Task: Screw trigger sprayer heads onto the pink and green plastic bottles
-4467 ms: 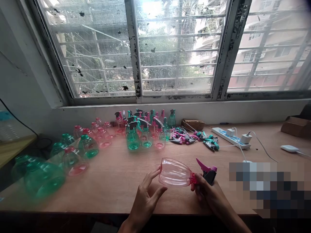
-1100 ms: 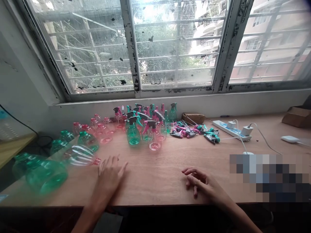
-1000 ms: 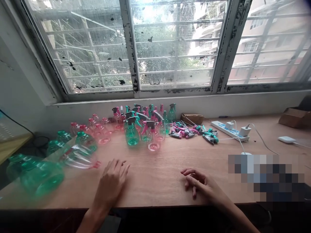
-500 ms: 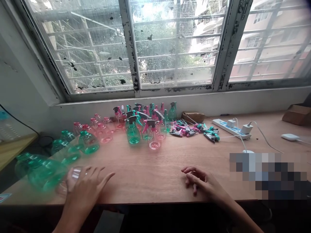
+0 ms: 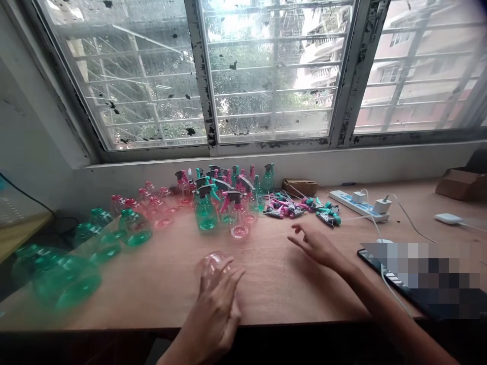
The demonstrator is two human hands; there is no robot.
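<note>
My left hand (image 5: 218, 304) is wrapped round a clear pinkish bottle (image 5: 216, 257) near the front middle of the table; my fingers and palm cover much of it. Over the tabletop, my right hand (image 5: 314, 242) reaches forward with its fingers apart and nothing in them. Just beyond its fingertips lies a pile of pink, teal and black trigger spray heads (image 5: 292, 205). Spray bottles with heads on, among them a green spray bottle (image 5: 206, 210) and a pink spray bottle (image 5: 239, 218), stand in a group at the back middle.
Headless green bottles (image 5: 135, 228) and pink bottles (image 5: 158, 213) stand on the left. A brown pouch (image 5: 300, 186) lies behind the spray heads. To the right are a white power strip (image 5: 357, 205) with cables, a dark-edged device (image 5: 391, 284) partly blurred out, and a cardboard box (image 5: 462, 182).
My left hand has moved right from beside the green bottles to the table's middle, with the pinkish bottle in it. My right hand has moved forward toward the spray heads, fingers spreading.
</note>
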